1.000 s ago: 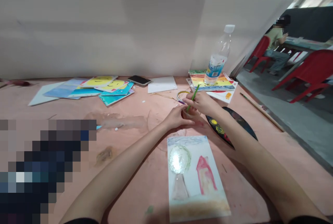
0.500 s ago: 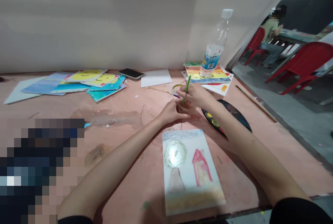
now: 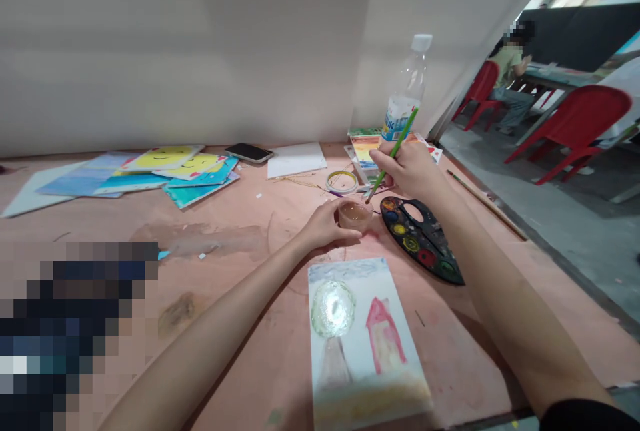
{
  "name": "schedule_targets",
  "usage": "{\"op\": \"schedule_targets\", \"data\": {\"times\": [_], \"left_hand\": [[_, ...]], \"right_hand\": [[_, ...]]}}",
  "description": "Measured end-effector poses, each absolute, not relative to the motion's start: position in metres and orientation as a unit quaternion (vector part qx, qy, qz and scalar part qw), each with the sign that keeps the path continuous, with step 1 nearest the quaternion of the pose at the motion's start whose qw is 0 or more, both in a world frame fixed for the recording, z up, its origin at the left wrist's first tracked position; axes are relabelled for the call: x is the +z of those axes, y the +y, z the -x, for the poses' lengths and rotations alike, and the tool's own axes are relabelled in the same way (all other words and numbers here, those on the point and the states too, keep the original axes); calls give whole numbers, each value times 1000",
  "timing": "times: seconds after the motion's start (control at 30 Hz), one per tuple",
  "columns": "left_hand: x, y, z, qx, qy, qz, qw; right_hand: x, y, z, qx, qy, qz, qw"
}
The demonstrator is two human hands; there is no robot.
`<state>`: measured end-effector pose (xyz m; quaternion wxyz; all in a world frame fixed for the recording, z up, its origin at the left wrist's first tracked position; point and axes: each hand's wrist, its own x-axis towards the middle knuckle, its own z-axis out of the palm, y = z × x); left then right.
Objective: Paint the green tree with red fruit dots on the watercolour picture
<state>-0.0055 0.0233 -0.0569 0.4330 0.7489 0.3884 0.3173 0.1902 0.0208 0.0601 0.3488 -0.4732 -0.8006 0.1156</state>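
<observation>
My left hand [image 3: 327,225] grips the side of a small clear cup [image 3: 354,215] of cloudy brown water. My right hand [image 3: 403,167] holds a green-handled paintbrush [image 3: 395,151], whose tip is at the cup's rim. Right of the cup lies a black paint palette [image 3: 417,239] with round colour wells. Below both hands is a painting of a pink house [image 3: 363,344] on white board, between my forearms.
A plastic water bottle [image 3: 403,94] stands on rainbow-painted sheets behind my right hand. Further left are a tape roll [image 3: 341,181], a phone [image 3: 249,153] and painted cards [image 3: 195,177]. A seated person [image 3: 507,67] and red chairs [image 3: 575,127] are beyond the table's right edge.
My right hand has moved up and right, tilting the brush and uncovering the cup. The view has shifted slightly, and more of the palette now shows.
</observation>
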Motion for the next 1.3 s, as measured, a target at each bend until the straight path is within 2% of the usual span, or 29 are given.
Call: {"op": "schedule_targets", "data": {"times": [1.0, 1.3], "left_hand": [[-55, 20, 5, 319, 390, -742, 442], [-57, 20, 4, 333, 384, -732, 453]], "right_hand": [[68, 20, -195, 87, -786, 496, 358], [71, 12, -199, 163, -822, 412, 359]]}}
